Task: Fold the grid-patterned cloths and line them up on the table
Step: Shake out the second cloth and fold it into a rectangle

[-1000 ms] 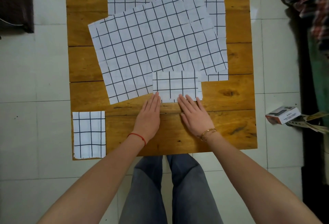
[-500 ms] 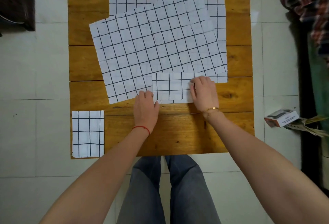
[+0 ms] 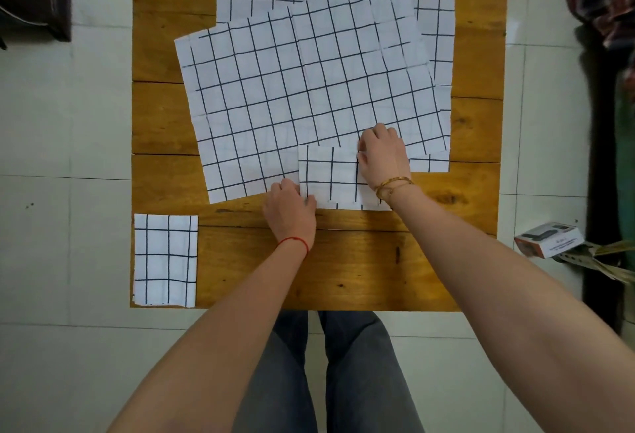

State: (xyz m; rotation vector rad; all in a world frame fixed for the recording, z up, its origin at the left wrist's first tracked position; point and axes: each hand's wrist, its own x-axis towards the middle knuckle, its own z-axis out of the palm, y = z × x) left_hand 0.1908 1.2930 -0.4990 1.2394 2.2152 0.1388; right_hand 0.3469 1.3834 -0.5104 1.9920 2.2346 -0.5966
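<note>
A wooden plank counter point(image 3: 343, 260) was seen standing on a pale tiled floor point(image 3: 62, 243). A large unfolded grid cloth point(image 3: 292, 95) was spread across the counter, laid askew over another flat cloth point(image 3: 436, 37). A folded cloth point(image 3: 330, 178) was overlapped on the large cloth's near edge. Well to the left of it, a second folded cloth point(image 3: 165, 260) was placed at the counter's near corner.
</note>
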